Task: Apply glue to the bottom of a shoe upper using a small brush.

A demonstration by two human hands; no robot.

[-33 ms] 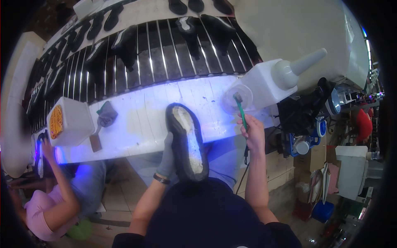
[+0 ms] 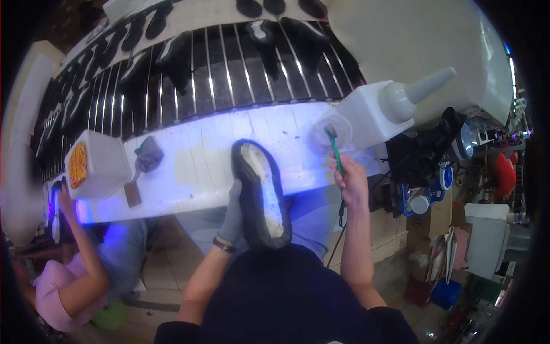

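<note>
My left hand (image 2: pixel 231 217), in a grey glove, grips the side of a black shoe (image 2: pixel 279 192) held with its underside up. A pale, whitish strip runs down the middle of that underside. Between the fingers and thumb of my bare right hand (image 2: pixel 353 182) is a green-handled brush (image 2: pixel 337 157). Its bristle end dips into a small clear cup (image 2: pixel 316 139) on the white bench, beside a white squeeze bottle (image 2: pixel 366 112) with a long nozzle. The left fingertips are hidden behind the shoe.
Beyond the white bench (image 2: pixel 206 137) runs a roller conveyor (image 2: pixel 223 74) carrying several black shoes. A white container (image 2: pixel 109 169) with something orange and a grey cloth (image 2: pixel 150 156) stand to the left. Another person (image 2: pixel 80 275) works at far left. Blue-lidded jugs (image 2: pixel 421 200) are at right.
</note>
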